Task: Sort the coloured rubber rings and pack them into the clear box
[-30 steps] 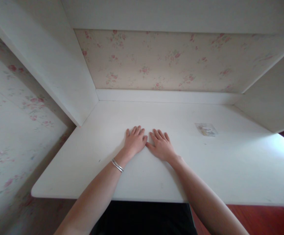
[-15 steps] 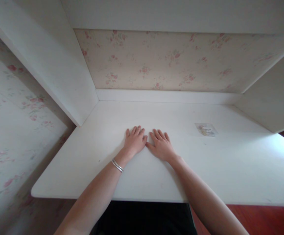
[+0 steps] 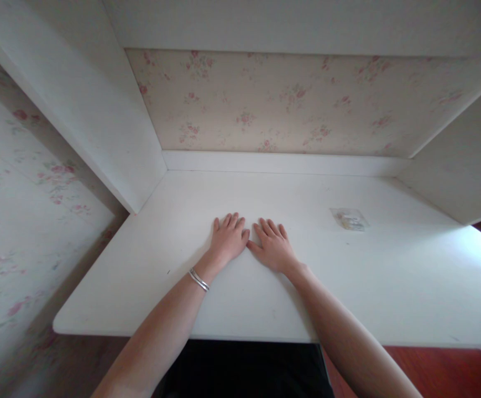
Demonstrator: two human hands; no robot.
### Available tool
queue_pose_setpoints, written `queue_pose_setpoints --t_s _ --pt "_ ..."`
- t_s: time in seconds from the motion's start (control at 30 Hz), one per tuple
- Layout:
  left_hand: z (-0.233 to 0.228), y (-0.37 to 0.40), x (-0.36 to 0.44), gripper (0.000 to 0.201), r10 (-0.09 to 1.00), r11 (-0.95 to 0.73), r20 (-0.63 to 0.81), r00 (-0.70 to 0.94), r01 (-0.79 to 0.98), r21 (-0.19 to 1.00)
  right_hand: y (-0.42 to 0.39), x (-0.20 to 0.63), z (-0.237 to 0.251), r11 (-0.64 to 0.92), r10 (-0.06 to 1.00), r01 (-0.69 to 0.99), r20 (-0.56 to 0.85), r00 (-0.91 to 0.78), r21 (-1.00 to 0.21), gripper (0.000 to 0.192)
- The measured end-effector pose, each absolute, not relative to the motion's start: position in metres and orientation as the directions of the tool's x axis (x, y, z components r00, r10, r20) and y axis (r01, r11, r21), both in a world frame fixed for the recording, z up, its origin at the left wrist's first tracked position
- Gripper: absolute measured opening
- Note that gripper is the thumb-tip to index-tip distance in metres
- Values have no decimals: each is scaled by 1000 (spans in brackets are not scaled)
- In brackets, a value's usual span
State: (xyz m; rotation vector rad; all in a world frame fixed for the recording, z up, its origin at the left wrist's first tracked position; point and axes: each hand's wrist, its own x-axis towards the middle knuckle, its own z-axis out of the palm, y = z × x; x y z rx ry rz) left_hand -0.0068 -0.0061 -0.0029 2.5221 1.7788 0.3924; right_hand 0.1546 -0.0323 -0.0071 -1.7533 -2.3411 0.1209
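Note:
Palm down on the white desk (image 3: 240,309), my left hand (image 3: 228,237) lies flat with its fingers spread and holds nothing. Beside it my right hand (image 3: 272,246) rests flat too, fingers apart, with nothing in it. The two thumbs point toward each other and nearly touch. A silver bangle (image 3: 199,279) circles my left wrist. To the right of my right hand, a small clear plastic bag (image 3: 349,219) lies on the desk; its contents are whitish and yellowish and too small to make out.
White panels stand at the left (image 3: 111,121) and right (image 3: 460,149) of the desk, with another panel (image 3: 307,25) overhead. Behind is flowered wallpaper (image 3: 265,99). The desk's front edge runs close to my body, above a red floor (image 3: 439,370).

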Motion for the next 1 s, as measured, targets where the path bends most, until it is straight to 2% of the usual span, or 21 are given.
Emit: queue_pose_setpoints --t_s 0.5,0.63,0.73,0.83,0.93,1.0 --pt "-1 -8 -6 46 933 -342 177 313 926 163 -32 154 -6 282 958 943 104 -266 -179 64" --pt "-2 -8 -6 46 936 -338 167 311 927 163 -33 154 -5 271 962 940 101 -255 -207 65" --pt "-2 -9 -6 45 932 -339 192 307 927 161 -29 160 -2 291 957 914 80 -280 -285 61" --pt "-2 -10 -6 45 932 -338 201 302 925 173 -20 175 2 310 948 837 83 -307 -451 49" --pt "-2 -10 -7 44 933 -338 197 301 921 191 -8 203 5 204 978 761 160 -132 -616 42" --pt "-3 -10 -8 44 933 -339 200 301 919 202 0 228 8 129 970 794 240 23 -594 40"
